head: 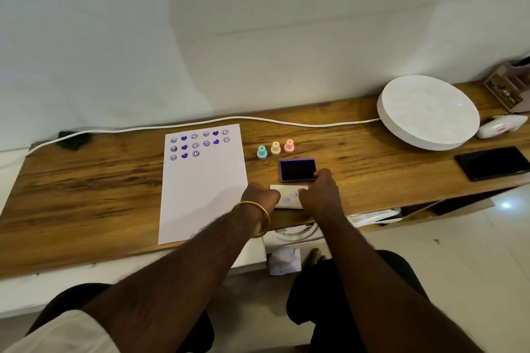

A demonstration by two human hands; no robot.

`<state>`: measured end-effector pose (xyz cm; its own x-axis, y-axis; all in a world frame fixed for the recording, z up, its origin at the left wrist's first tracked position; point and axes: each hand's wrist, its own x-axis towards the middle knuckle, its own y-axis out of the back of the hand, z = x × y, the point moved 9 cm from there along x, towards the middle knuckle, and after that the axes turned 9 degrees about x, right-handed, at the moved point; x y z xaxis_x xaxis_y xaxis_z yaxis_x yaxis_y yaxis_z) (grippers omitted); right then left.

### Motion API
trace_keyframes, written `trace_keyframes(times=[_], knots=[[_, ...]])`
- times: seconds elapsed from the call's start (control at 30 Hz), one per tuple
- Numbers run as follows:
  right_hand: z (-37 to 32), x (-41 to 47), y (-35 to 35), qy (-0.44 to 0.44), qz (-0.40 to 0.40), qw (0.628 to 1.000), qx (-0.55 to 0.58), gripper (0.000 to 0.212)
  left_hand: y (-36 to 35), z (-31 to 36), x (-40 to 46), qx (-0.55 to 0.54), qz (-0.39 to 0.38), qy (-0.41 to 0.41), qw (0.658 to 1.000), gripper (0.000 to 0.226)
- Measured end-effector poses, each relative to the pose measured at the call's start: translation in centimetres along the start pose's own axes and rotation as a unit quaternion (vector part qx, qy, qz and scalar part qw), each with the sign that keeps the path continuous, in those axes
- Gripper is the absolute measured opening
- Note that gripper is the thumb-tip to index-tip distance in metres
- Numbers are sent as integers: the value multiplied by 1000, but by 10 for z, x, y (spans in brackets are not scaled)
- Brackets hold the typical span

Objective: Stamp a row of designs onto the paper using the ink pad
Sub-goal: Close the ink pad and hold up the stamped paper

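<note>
A white sheet of paper (203, 180) lies on the wooden desk (86, 189), with rows of purple faces and hearts stamped near its far edge. Three small stamps stand upright to its right: teal (262, 152), yellow (275, 148) and pink (289, 146). An open purple ink pad (297, 170) sits just in front of them. Nearer to me lies a white lid (289, 198) with purple smudges. My left hand (259, 195) grips its left edge and my right hand (322, 190) its right edge.
A white cable (200, 122) runs along the back of the desk to a round white disc (427, 112). A black phone (493, 163) and a white device (500, 127) lie at the right. A wooden holder (509, 89) stands at the far right corner.
</note>
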<state>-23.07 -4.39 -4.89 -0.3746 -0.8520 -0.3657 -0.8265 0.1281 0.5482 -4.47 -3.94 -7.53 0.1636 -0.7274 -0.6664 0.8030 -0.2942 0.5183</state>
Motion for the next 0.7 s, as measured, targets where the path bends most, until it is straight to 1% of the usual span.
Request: trace_keyframes(times=[0.1,0.23,0.33,0.4,0.5,0.57,0.6,0.7], knots=[[0,5,-1,-6,0,1000,10,62,-1,-3,3,-27,-3,6,1000,34],[6,5,1,-47,11,999,12,64,-4,-2,1,-43,-11,8,999,35],[4,1,-4,-32,-5,999,-29,68,-4,1,-3,-34,-3,12,999,34],[4,-1,-7,-30,-13,999,-24,69,-4,1,-7,-41,3,24,999,33],[9,1,-4,-75,-8,996,42,66,-7,-4,-11,-96,1,46,994,29],[11,5,2,-95,3,989,110,62,-8,1,-12,-117,0,28,993,28],[11,7,6,-92,14,986,136,58,-8,5,-12,-118,1,9,993,27],[5,16,17,-45,42,982,178,46,-3,24,-9,-122,12,-27,992,32]])
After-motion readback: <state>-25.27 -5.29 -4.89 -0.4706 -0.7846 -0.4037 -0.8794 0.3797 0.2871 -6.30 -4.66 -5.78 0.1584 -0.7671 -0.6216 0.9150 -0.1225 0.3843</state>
